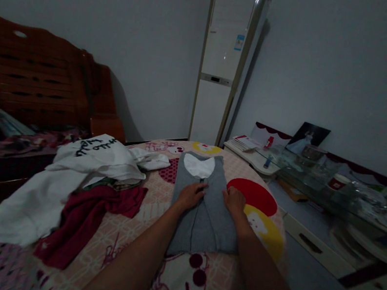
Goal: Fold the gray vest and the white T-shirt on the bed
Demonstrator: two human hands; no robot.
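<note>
A grey cardigan (209, 217) with a white piece showing in its neckline (198, 166) lies flat, front up, on the cloth-covered table. Its sleeves are not visible at the sides. My left hand (191, 195) rests on the chest by the front opening, fingers curled and pinching the fabric there. At the cardigan's right edge, my right hand (234, 201) has its fingers bent and closed on the side of the fabric. The pink patterned tablecloth (141, 235) spreads beneath, with cartoon faces printed on it.
On the left lie a white garment with black lettering (101, 164) and a dark red garment (87, 221). A wooden bench (38, 74) stands behind them. A tall air conditioner (211, 108) fills the corner. To the right is a glass-topped cabinet (308, 171) with a paper cup (337, 182).
</note>
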